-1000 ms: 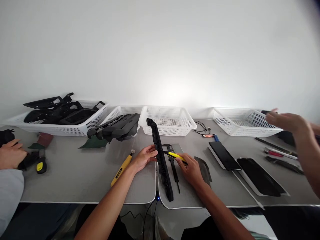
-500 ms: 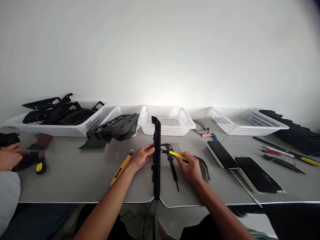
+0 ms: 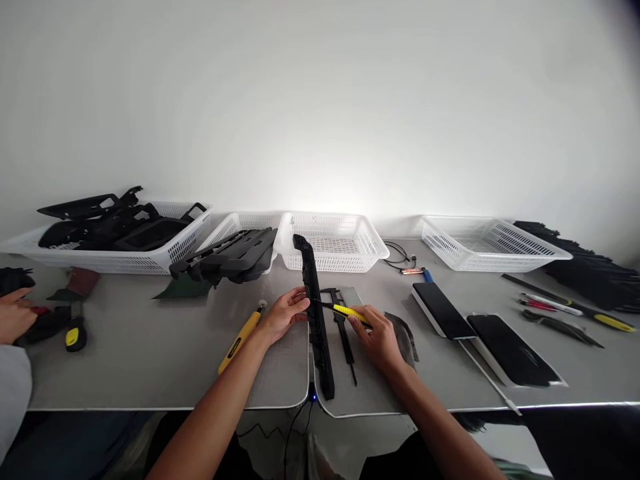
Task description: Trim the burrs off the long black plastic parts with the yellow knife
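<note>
My left hand [image 3: 284,315] grips a long black plastic trim piece [image 3: 315,320] by its left side, a little above its middle. The piece stands on end, its top leaning left. In my right hand [image 3: 377,337] is a thin-bladed utility knife [image 3: 350,313] with a yellow handle. Its dark blade points left and meets the right edge of the trim piece; whether it cuts in cannot be seen. Behind the knife a black caliper [image 3: 344,337] lies on the table. A grey cloth-like scrap [image 3: 404,337] is beside my right hand.
White baskets [image 3: 370,243] line the wall; the left one [image 3: 170,257] holds black parts. A yellow tool [image 3: 240,341] lies left, two phones [image 3: 445,310] right. More black parts [image 3: 590,267] are stacked far right. A co-worker's hand [image 3: 15,317] works at the left edge.
The trim piece has tilted, its top moving left and its lower end right. The knife has shifted slightly left and down along with my right hand.
</note>
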`<state>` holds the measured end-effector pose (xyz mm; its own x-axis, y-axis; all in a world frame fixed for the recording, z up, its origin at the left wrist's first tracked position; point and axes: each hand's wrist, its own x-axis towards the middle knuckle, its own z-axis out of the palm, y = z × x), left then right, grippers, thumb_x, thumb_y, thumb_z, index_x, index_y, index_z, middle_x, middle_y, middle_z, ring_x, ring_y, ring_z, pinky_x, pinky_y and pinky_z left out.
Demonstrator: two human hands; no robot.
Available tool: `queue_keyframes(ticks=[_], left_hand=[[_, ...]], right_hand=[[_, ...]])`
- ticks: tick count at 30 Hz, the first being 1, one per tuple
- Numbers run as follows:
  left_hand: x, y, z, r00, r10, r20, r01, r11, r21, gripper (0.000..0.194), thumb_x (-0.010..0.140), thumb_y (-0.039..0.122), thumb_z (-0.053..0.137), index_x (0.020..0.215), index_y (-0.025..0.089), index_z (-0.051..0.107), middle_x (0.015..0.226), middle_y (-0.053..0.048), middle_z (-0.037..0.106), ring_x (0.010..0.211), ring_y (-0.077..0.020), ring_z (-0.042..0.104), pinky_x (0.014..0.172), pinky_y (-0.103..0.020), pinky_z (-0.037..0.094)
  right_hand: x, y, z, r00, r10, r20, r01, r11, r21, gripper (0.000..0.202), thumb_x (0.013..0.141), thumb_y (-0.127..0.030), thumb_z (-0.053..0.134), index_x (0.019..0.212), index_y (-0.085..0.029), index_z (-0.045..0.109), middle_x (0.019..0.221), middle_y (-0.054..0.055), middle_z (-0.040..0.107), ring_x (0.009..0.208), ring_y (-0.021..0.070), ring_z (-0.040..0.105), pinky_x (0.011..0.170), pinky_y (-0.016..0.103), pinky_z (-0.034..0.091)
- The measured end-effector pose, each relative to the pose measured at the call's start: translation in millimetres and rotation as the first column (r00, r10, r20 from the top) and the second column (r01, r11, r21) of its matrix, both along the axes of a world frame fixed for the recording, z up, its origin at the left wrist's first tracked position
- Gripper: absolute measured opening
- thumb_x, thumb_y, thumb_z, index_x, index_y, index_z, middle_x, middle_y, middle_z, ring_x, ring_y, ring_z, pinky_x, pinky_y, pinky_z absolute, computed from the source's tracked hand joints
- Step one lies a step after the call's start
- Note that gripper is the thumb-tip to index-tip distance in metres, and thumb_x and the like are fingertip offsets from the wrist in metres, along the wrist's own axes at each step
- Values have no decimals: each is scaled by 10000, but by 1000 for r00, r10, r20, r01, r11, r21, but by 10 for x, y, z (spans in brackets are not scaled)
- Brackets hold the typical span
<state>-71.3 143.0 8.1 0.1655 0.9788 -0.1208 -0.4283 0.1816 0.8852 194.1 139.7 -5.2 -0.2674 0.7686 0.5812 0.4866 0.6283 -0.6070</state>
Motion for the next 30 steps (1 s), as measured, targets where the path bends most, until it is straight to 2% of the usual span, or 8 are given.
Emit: queue_keyframes(ticks=[8,12,14,18,20,26,30], left_hand=[[-13,5,28,999,26,-21,-26,999,34,510,769,371,916,1216,185,755,1119,-81,769,916,-206,700,743,-289,536],[-25,-3,38,998,25,-51,-24,999,32,516,776,418,908,1211,180,765,1044,-84,787,871,-204,702,719,-274,511],[-20,-14,49,997,26,-75,-24,999,22,497,759,462,915,1133,164,779,954,-73,787,804,-186,693,698,-265,506],[1,-36,75,989,-18,-146,17,1000,-9,456,771,578,870,848,146,750,761,-51,744,645,-148,649,581,-240,475],[8,-37,79,984,-28,-174,23,999,-30,461,785,595,847,798,150,727,720,-54,735,595,-143,636,528,-234,456],[9,-24,77,985,-16,-170,5,998,-60,411,754,459,860,988,131,782,724,-72,763,618,-181,677,546,-253,517],[17,-37,99,980,-20,-196,13,999,-40,479,741,485,873,1054,130,795,776,-78,781,651,-182,682,561,-252,527]], right_hand=[[-6,-2,21,999,-36,-8,36,999,15,228,1063,-393,559,1028,-244,727,887,44,725,817,201,671,752,321,533],[-9,-5,51,999,-28,-20,28,999,44,200,1051,-372,578,1032,-240,729,895,52,726,834,209,665,756,333,539],[-13,2,51,999,-25,-22,26,998,59,185,1048,-363,584,1041,-242,723,915,56,729,857,218,661,781,346,543],[-14,18,39,1000,-25,-15,26,998,57,172,1050,-364,580,1075,-250,707,966,77,731,898,243,651,812,383,543],[-11,23,38,999,-40,-14,40,998,54,169,1052,-368,579,1075,-254,702,974,77,731,912,248,647,818,388,540],[-3,26,56,998,-67,-7,67,997,42,182,1051,-383,578,1076,-250,699,985,76,727,924,243,631,837,385,525],[-3,17,63,999,-32,-5,32,998,60,155,1039,-361,601,1073,-246,699,989,71,729,913,238,637,836,381,529]])
